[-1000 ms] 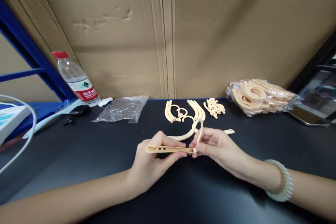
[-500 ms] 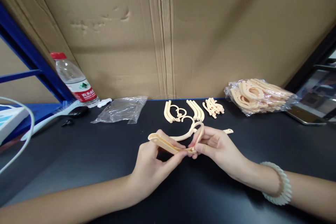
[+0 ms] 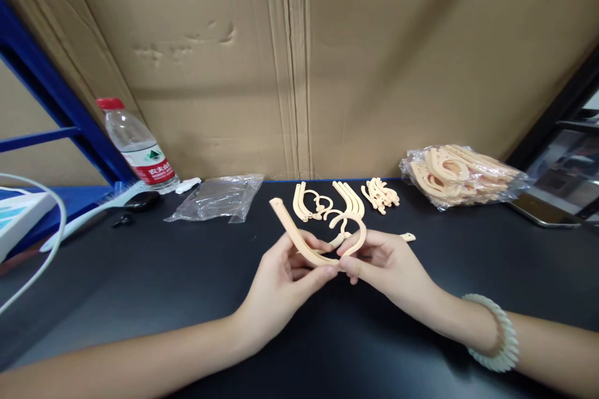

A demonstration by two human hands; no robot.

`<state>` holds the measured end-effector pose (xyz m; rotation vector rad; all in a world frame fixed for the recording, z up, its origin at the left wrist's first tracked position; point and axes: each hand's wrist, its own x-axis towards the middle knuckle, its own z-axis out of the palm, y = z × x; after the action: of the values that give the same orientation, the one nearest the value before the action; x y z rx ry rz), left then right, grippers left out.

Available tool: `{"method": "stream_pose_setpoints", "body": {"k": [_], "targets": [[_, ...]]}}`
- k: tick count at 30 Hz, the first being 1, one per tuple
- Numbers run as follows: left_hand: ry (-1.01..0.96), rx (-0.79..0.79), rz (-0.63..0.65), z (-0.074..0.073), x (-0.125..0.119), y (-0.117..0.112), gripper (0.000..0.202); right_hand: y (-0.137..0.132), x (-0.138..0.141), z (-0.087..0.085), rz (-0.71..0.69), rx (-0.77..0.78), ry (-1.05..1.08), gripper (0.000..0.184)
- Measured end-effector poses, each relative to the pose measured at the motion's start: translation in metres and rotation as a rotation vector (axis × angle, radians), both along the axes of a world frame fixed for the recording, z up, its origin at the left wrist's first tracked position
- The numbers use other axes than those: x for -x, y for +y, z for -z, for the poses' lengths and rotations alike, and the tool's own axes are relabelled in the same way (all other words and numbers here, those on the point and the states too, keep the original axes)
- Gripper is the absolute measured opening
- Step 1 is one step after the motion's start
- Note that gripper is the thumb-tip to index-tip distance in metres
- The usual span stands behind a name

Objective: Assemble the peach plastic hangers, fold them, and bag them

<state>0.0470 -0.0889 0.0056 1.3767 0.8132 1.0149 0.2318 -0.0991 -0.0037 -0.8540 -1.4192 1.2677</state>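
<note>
Between thumb and fingers, my left hand (image 3: pixel 285 280) pinches a beige plastic hanger arm (image 3: pixel 292 230), its far end tilted up to the left. My right hand (image 3: pixel 390 265) grips a hanger hook (image 3: pixel 361 234) at its base, the curve pointing up. Arm and hook meet at my fingertips; the fingers partly cover the joint, so I cannot tell whether they are locked together. Behind my hands lies an assembled-looking hanger (image 3: pixel 409 237), mostly hidden by them. Farther back are loose hanger arms (image 3: pixel 349 198), hooks (image 3: pixel 322 202) and a small pile of connector pieces (image 3: pixel 381 194).
A clear bag of hanger parts (image 3: pixel 458 174) sits at the back right, by a phone (image 3: pixel 545 211). An emptied-looking plastic bag (image 3: pixel 219 196) and a red-capped water bottle (image 3: pixel 140 148) are at the back left. A white cable (image 3: pixel 60 224) loops at the left edge. Cardboard (image 3: pixel 196 75) walls the back.
The hanger arm and hook have been turned in my hands: the arm's free end now points higher, and the hook's curve faces me more openly. Both hands keep their grip.
</note>
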Motion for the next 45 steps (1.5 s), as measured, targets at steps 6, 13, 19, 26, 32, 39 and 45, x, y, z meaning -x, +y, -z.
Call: {"method": "stream_pose_setpoints", "body": {"k": [6, 13, 19, 26, 32, 39, 45], "targets": [[0.062, 0.054, 0.05, -0.001, -0.001, 0.0, 0.017, 0.011, -0.012, -0.013, 0.093, -0.101, -0.065, 0.018], [0.063, 0.108, -0.035, -0.006, -0.001, 0.002, 0.014, 0.073, -0.054, -0.014, 0.268, -0.775, -0.894, 0.014], [0.053, 0.119, -0.041, -0.006, -0.001, 0.003, 0.016, 0.089, -0.06, 0.001, 0.174, -0.797, -1.142, 0.022], [0.047, 0.11, -0.034, -0.006, -0.001, 0.003, 0.016, 0.087, -0.058, -0.004, 0.3, -0.755, -0.816, 0.019], [0.026, 0.103, -0.043, -0.005, 0.001, 0.004, 0.018, 0.057, -0.052, -0.021, 0.508, -0.612, -0.541, 0.02], [-0.056, 0.146, -0.018, -0.004, 0.002, 0.007, 0.018, 0.023, -0.032, -0.026, 0.287, -0.264, -0.185, 0.026], [-0.113, 0.207, 0.026, -0.005, 0.005, 0.009, 0.019, 0.018, -0.019, -0.021, 0.143, 0.107, 0.164, 0.029]]}}
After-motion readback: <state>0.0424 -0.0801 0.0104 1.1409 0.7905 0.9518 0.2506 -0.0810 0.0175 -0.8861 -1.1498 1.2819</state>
